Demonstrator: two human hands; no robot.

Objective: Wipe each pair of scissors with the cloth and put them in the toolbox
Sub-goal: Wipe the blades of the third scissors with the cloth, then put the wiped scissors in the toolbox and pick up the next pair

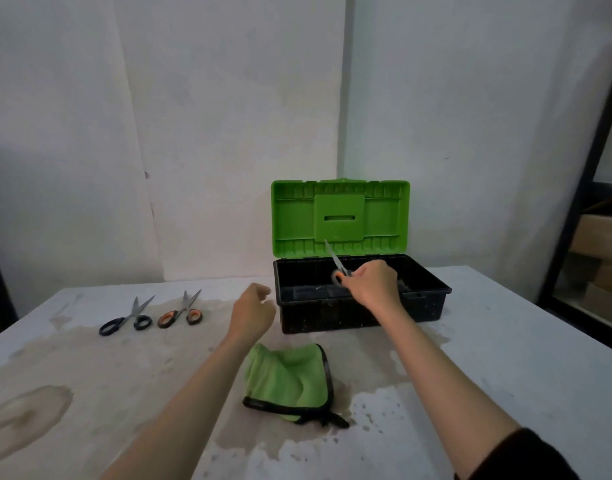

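Observation:
A toolbox (432,299) with a black body and a raised green lid stands open at the back of the table. My right hand (373,284) hovers over its open body, gripping a pair of grey-and-orange scissors (336,261) whose blades point up and away toward the lid. My left hand (252,313) floats loosely curled and empty just left of the box. A folded green cloth (290,379) with black edging lies on the table between my forearms. Two more scissors lie at the left: a black-handled pair (128,318) and an orange-handled pair (181,311).
The white table (505,358) is stained with wet brownish patches. A white wall rises close behind the toolbox. A dark shelf frame (588,202) with boxes stands at the far right.

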